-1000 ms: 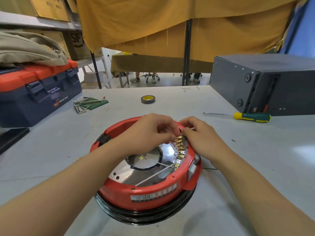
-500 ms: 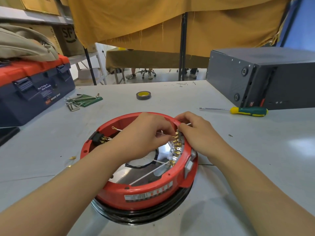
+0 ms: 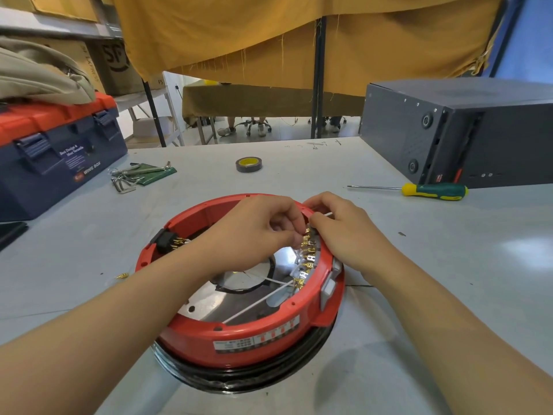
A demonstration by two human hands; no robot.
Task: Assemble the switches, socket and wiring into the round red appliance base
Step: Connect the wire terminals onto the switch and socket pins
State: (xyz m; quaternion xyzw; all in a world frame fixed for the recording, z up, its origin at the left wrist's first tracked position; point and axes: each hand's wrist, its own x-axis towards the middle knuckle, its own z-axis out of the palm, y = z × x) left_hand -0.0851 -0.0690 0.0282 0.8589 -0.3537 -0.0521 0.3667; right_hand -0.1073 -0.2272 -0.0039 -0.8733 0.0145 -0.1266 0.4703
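The round red base (image 3: 239, 333) sits upside down near the front edge of the table (image 3: 449, 280), resting on a dark ring. Both hands work at its far right rim. The left hand (image 3: 254, 232) has its fingers curled down onto the row of brass terminals (image 3: 306, 256), apparently pinching a connector, though the fingertips cover what they hold. The right hand (image 3: 341, 232) pinches a thin white wire (image 3: 324, 215) whose end pokes out past its fingers.

I'd judge the job well along: the white switches (image 3: 329, 287) already sit in the right wall, the black socket (image 3: 166, 241) is seated at the left wall with its pins showing, and several white leads (image 3: 257, 301) cross the shiny plate inside. What seems left is pushing on the remaining wires. A loose brass terminal (image 3: 122, 276) lies on the table left of the base.

Which terminal is being fitted I cannot tell; the hands hide the top of the row
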